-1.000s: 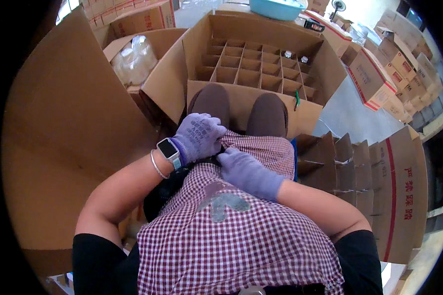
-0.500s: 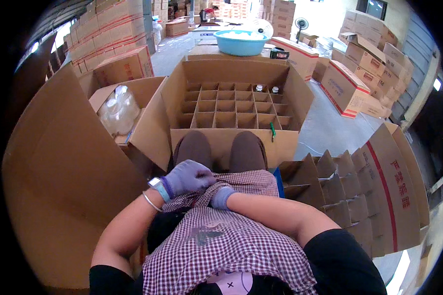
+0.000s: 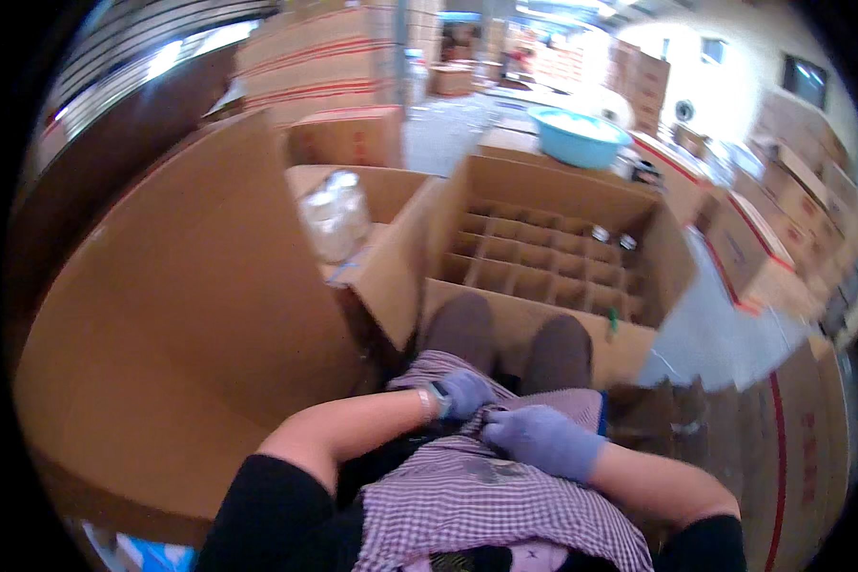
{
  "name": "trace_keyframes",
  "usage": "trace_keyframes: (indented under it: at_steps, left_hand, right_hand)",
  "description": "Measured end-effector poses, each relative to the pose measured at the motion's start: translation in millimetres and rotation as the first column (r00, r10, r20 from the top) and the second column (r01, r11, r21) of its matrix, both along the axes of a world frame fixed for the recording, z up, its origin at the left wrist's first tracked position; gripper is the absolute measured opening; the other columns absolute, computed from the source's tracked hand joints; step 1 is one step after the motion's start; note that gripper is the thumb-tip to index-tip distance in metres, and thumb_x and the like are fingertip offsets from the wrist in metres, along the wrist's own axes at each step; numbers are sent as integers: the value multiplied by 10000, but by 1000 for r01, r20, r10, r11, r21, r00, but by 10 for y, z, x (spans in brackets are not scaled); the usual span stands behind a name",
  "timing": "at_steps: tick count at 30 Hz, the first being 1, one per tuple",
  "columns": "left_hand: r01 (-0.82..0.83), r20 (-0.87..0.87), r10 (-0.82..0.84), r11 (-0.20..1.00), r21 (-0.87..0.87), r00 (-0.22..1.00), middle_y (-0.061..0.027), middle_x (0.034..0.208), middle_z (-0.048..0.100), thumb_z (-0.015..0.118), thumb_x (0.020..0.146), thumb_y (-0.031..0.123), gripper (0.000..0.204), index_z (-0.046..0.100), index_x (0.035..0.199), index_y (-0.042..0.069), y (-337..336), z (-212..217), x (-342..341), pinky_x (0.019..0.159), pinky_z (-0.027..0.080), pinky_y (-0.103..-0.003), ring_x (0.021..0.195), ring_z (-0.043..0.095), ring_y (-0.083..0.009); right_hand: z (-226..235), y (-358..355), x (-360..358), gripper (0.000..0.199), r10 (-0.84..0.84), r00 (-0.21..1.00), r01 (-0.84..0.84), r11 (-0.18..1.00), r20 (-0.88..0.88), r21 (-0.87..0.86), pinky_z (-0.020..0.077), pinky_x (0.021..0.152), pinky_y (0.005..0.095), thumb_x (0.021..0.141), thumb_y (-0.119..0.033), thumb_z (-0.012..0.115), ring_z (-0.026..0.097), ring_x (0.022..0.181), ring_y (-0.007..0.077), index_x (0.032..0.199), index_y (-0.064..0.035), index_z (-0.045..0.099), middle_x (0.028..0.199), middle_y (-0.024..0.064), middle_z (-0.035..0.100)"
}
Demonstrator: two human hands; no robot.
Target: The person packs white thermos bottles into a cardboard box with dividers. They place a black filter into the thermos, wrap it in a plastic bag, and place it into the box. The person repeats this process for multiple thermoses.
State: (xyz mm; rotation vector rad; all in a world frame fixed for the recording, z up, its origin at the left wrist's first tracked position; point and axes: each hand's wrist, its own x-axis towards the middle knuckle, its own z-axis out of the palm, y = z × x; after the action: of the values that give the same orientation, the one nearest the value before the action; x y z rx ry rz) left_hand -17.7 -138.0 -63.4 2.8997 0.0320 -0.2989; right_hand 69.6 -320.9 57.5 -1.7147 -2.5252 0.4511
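Both my hands wear light purple gloves and meet over my lap. My left hand (image 3: 464, 393), with a watch and a band at the wrist, is closed on bunched cloth of a checked apron (image 3: 505, 505). Right beside it, my right hand (image 3: 548, 440) pinches the same gathered cloth. Blur hides whether anything small is between the fingers. Just beyond my knees stands an open carton (image 3: 562, 338) with a cardboard grid divider (image 3: 529, 257). Two small bottles with pale caps (image 3: 601, 234) stand in its far right cells. A green object (image 3: 613, 320) hangs on its near wall.
At the left rises a tall open carton (image 3: 181, 334); beyond it, another carton (image 3: 391, 243) holds clear plastic-wrapped items (image 3: 336, 214). Dividers in a carton (image 3: 801, 448) stand at my right. A blue basin (image 3: 580, 138) sits behind the middle carton. Stacked cartons (image 3: 319, 62) line the back.
My view has swung left, shifting the scene rightward. My right hand, partly hidden in the apron's folds before, now shows on top of the cloth against my left hand.
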Motion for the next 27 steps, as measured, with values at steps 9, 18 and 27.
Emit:
trace_keyframes:
  at_steps: [9,18,27]
  left_hand:
    - [146,138,511,25,-989,848,-124,1210,679,526,1020,377,458,582,1367,84,337,1352,-556,907,533,-385,1041,660,-250]
    - [-128,545,834,552,-824,90,-50,878,652,559,1024,398,449,614,1188,-16,-284,1842,-1474,702,476,-248,786,580,-95]
    - [-209,627,758,594,-777,-177,-78,1009,676,728,927,344,373,677,1105,21,-61,1704,-1937,803,511,-332,889,623,-182]
  right_hand:
    - [983,678,409,275,-82,695,396,873,-715,284,519,879,301,840,-90,646,648,1000,163,1095,4,684,1126,105,695]
    - [966,1354,-672,340,114,253,76,988,-961,137,485,999,319,1022,-175,543,621,1127,174,1300,18,579,1203,103,666]
    - [917,1624,-1407,380,163,80,-103,983,-983,155,452,1028,322,1057,-221,486,581,1135,175,1369,-4,512,1237,108,616]
